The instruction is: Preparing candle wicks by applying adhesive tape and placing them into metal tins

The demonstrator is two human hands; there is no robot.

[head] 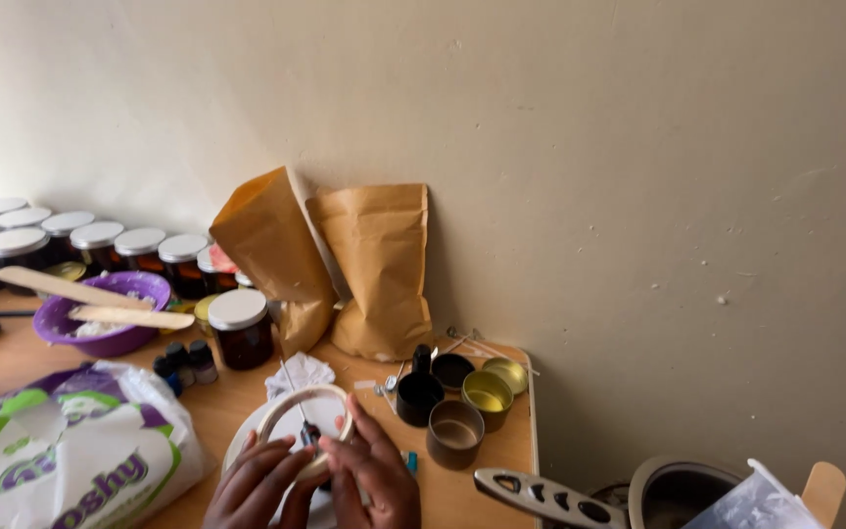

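Both my hands are at the bottom edge of the head view, wrapped around a round cream-rimmed container (298, 404). My left hand (255, 487) grips its near left side. My right hand (380, 476) holds its right rim, fingers pointing up along it. A thin wick (292, 387) stands up from the container's middle, with a small dark piece (310, 432) at its base between my fingertips. The lower part of the container is hidden by my hands.
A wooden table (217, 407) carries several small tins (454, 431), a white-lidded amber jar (240, 328), a purple bowl (110, 312) with wooden sticks, white-lidded jars (98, 240), two brown paper bags (379, 269), a printed plastic bag (70, 456) and crumpled tissue (301, 372). A metal pot (673, 490) sits right.
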